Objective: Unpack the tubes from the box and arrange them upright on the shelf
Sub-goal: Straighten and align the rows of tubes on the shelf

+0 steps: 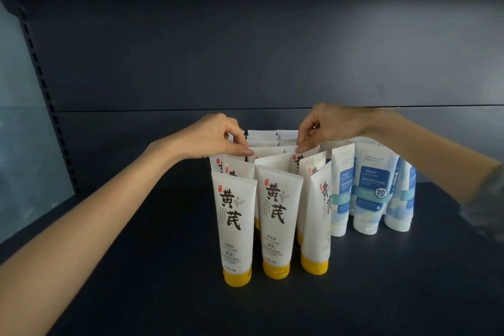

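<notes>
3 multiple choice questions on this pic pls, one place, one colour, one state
1. Where do the blue-and-white tubes stand relative to the yellow-capped tubes? A to their left; B to their right; C on top of them.
2. What colour are the front-row caps? A red; B yellow; C green.
3. What are the left hand and right hand doing? A lying palms up; B hanging idle; C each pinching a tube top.
Answers: B, the blue group stands on the right; B, the caps are plainly yellow; C, both hands' fingers close on rear tube tops.
</notes>
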The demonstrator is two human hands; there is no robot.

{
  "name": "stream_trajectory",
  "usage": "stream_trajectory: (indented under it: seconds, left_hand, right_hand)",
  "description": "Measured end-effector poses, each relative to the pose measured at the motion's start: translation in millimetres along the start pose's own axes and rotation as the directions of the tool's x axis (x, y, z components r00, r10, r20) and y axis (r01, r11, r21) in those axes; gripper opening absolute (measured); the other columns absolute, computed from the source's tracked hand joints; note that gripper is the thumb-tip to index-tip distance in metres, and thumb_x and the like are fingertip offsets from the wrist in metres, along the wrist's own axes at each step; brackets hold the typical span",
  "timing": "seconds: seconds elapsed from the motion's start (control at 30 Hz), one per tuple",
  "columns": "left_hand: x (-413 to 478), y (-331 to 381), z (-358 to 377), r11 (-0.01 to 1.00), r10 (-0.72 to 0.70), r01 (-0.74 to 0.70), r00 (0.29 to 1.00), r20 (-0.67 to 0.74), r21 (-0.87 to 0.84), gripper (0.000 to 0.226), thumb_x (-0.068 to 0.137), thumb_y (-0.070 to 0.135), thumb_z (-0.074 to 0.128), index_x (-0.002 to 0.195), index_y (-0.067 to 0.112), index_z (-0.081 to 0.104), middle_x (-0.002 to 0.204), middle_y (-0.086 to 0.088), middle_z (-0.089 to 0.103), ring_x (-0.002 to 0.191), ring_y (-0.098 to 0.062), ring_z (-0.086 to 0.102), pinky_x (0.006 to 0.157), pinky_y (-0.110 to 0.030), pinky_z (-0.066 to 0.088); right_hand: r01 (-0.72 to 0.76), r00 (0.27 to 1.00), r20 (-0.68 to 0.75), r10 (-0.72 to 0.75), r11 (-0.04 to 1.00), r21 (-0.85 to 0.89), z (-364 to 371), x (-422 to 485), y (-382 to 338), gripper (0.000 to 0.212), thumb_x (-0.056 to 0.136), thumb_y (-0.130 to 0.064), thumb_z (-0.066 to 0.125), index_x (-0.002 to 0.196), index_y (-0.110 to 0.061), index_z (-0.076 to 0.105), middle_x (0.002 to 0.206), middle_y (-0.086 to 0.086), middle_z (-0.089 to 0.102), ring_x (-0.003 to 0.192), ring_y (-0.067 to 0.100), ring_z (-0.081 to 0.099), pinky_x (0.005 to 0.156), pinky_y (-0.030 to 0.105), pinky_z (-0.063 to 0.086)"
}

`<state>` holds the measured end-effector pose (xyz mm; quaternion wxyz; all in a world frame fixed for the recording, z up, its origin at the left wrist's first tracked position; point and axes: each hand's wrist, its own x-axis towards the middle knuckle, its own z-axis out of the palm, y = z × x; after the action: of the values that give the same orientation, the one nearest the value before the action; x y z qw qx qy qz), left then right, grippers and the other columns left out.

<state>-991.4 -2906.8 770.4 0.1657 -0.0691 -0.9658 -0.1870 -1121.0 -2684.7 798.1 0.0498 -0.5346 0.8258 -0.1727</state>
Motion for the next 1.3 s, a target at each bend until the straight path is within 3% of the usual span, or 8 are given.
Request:
stream_trajectory:
  seconds: [0.17, 0.3, 0.47, 0.63, 0.83, 1.0, 1.17, 1.3]
  left_hand:
    - [-8, 5, -7, 1.000, -0.006, 0.005, 0.998, -0.063, -0.017, 0.017, 0.074, 0.044, 0.072, 0.080, 0.029, 0.073, 0.085, 0.011, 0.059, 0.059, 0.013, 0.047, 0.054, -0.004, 0.034]
    - [-20, 14, -21, 0.996, -0.017, 0.003, 0.989, -0.148, -0.093, 0.031, 0.063, 0.055, 0.067, 0.078, 0.029, 0.074, 0.075, 0.014, 0.057, 0.058, 0.005, 0.046, 0.062, -0.018, 0.036]
    - [-35, 17, -25, 0.991, -0.011, 0.009, 1.000, -0.015, -0.131, 0.030, 0.058, 0.057, 0.068, 0.074, 0.033, 0.076, 0.080, 0.010, 0.062, 0.062, -0.001, 0.046, 0.063, -0.026, 0.040]
    - [-43, 7, -19, 0.989, -0.018, 0.031, 0.996, 0.090, -0.143, 0.027, 0.060, 0.052, 0.071, 0.075, 0.031, 0.077, 0.075, 0.020, 0.060, 0.059, 0.001, 0.045, 0.057, -0.013, 0.037]
    - [-47, 2, -21, 0.990, -0.025, 0.030, 0.999, 0.041, -0.139, 0.031, 0.056, 0.056, 0.071, 0.071, 0.030, 0.076, 0.079, 0.008, 0.060, 0.060, 0.000, 0.045, 0.057, -0.013, 0.038]
    - [-48, 1, -22, 0.993, -0.053, 0.054, 0.998, 0.019, -0.109, 0.026, 0.059, 0.051, 0.071, 0.070, 0.029, 0.076, 0.080, 0.002, 0.059, 0.061, 0.000, 0.045, 0.056, -0.013, 0.037]
    - [-48, -1, -22, 0.994, -0.069, 0.070, 0.998, 0.004, -0.086, 0.025, 0.061, 0.048, 0.071, 0.071, 0.026, 0.076, 0.081, 0.001, 0.059, 0.059, 0.001, 0.045, 0.055, -0.012, 0.037]
    - [-49, -1, -24, 0.994, -0.075, 0.075, 0.997, 0.007, -0.080, 0.027, 0.060, 0.050, 0.070, 0.072, 0.026, 0.076, 0.081, 0.001, 0.059, 0.059, 0.000, 0.044, 0.056, -0.013, 0.037]
  right_hand:
    - [-0.029, 1.000, 0.005, 0.029, 0.999, 0.043, -1, -1, 3, 0.007, 0.079, -0.032, 0.073, 0.082, -0.026, 0.076, 0.079, -0.015, 0.071, 0.072, -0.007, 0.059, 0.068, 0.003, 0.042]
    - [0.050, 0.997, -0.073, -0.036, 0.980, 0.195, -3, -4, -5, 0.016, 0.078, -0.033, 0.072, 0.089, -0.022, 0.076, 0.089, -0.016, 0.073, 0.081, -0.009, 0.063, 0.067, 0.000, 0.043]
    - [0.124, 0.991, 0.030, -0.133, 0.971, 0.205, 8, -1, -26, 0.036, 0.066, -0.050, 0.070, 0.091, -0.026, 0.076, 0.097, -0.010, 0.073, 0.095, 0.009, 0.065, 0.086, 0.013, 0.049]
    - [0.146, 0.983, 0.080, -0.163, 0.972, 0.187, 17, 2, -31, 0.031, 0.068, -0.047, 0.071, 0.084, -0.021, 0.077, 0.089, -0.005, 0.073, 0.085, 0.004, 0.064, 0.083, 0.010, 0.047]
    - [0.141, 0.988, 0.033, -0.149, 0.972, 0.189, 20, 2, -30, 0.018, 0.076, -0.032, 0.075, 0.074, -0.015, 0.075, 0.078, 0.009, 0.069, 0.069, 0.006, 0.055, 0.068, 0.009, 0.044]
    - [0.146, 0.989, -0.012, -0.147, 0.974, 0.171, 21, 2, -30, 0.023, 0.074, -0.033, 0.075, 0.071, -0.011, 0.073, 0.074, 0.014, 0.065, 0.064, 0.009, 0.050, 0.065, 0.013, 0.042]
    - [0.155, 0.988, -0.036, -0.151, 0.975, 0.158, 23, 3, -31, 0.022, 0.075, -0.033, 0.077, 0.064, -0.015, 0.070, 0.057, -0.005, 0.057, 0.054, 0.003, 0.045, 0.057, 0.009, 0.039]
    - [0.165, 0.986, -0.029, -0.163, 0.974, 0.153, 25, 2, -34, 0.026, 0.074, -0.036, 0.076, 0.067, -0.012, 0.070, 0.069, 0.016, 0.059, 0.060, 0.012, 0.046, 0.060, 0.015, 0.041]
